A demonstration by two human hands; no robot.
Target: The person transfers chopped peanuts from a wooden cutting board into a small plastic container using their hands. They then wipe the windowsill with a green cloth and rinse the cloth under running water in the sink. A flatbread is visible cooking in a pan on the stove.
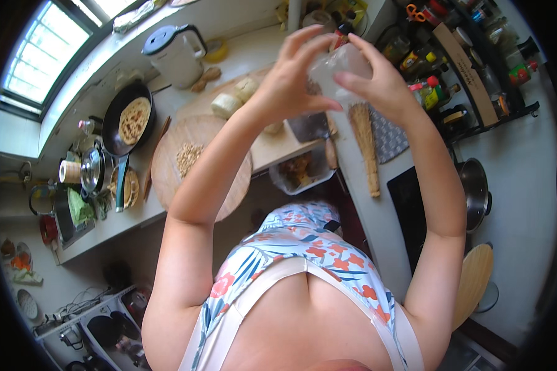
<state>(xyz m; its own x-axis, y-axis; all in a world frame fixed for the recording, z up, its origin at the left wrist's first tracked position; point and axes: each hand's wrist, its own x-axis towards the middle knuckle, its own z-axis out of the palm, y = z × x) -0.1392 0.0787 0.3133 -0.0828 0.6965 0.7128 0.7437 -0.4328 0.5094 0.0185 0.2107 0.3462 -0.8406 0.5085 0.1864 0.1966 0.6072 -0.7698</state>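
Observation:
My right hand (376,76) is raised at a translucent plastic bag or container (334,74), its fingers on the near and upper sides of it; whether it grips is unclear. My left hand (297,76) is curved at the other side with thumb and fingers apart, and contact is hard to tell. Below them a cleaver (310,127) lies on the wooden board. To the left, pale dough-like pieces (226,105) sit behind a round wooden board (213,139) that bears a heap of small pale pieces (189,156), perhaps peanuts, partly behind my left forearm.
A frying pan (113,118) holds a browned flatbread (134,121) at left. A blender jug (174,55) stands at the back. An open plastic bin (301,174) hangs at the counter's front edge. A straw brush (365,150) lies to the right, near a bottle rack (473,79) and steel pot (476,195).

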